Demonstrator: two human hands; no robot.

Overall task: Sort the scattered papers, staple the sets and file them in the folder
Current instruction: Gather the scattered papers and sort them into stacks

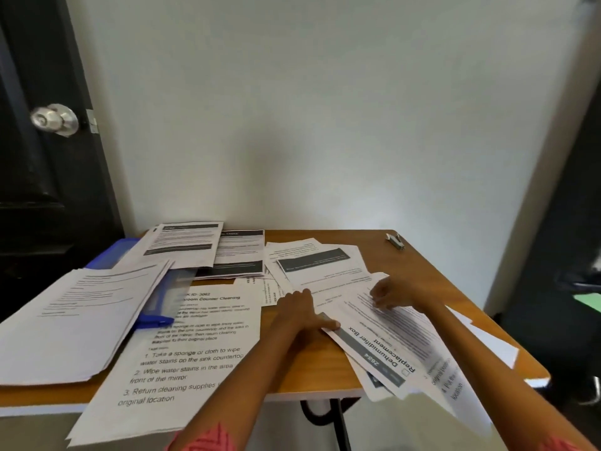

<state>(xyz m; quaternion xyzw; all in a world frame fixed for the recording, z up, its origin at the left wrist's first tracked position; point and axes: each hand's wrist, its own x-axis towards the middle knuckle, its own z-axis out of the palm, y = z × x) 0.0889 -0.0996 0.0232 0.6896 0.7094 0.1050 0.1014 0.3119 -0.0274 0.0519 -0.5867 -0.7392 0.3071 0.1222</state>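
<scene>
papers: white printed sheets scattered flat over bench, several overhanging near edge | "Dehumidifier Box Replacement" sheet: topmost of right pile, skewed | folder: blue, left, mostly buried under sheets | stapler: small, silver, far right corner

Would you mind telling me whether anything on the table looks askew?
Yes: the cleaning instruction sheet hangs over the table's near edge, and the blue folder lies half buried under papers.
</scene>
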